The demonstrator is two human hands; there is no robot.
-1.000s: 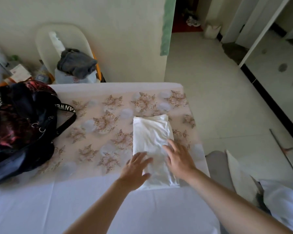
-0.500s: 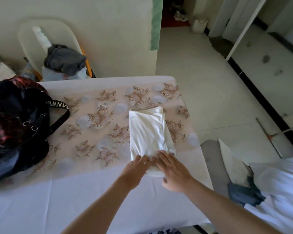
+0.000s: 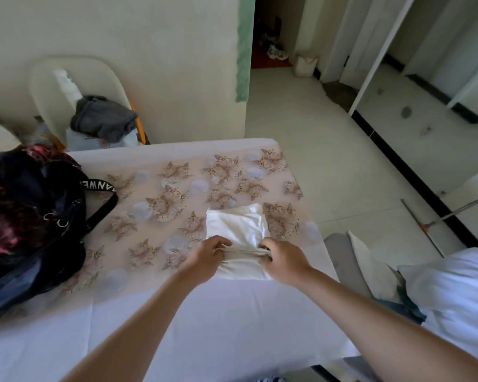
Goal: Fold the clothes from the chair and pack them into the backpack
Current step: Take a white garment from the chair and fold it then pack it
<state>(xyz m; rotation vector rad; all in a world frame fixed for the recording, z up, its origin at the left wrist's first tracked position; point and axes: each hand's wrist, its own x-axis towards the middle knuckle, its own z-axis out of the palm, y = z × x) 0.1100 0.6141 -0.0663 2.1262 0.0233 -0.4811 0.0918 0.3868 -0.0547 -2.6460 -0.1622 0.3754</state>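
On the desk, left hand (image 3: 209,256): fingers curled, grasping the bunched near fold of the white garment (image 3: 236,224) at its left side.
Right hand (image 3: 283,261): fingers curled round the same bunched fold at its right side.
White garment: folded, lying near the right edge of the desk (image 3: 204,326); far half flat, near half gathered between both hands.
Desk: flowered cloth over the far part, plain white over the near part.
Backpack (image 3: 25,230): dark, slumped on the desk's left side, well apart from the white garment; its lettered strap (image 3: 102,199) loops toward the middle.
Chair (image 3: 47,86): pale, behind the desk by the wall, a grey garment (image 3: 102,118) heaped on it.
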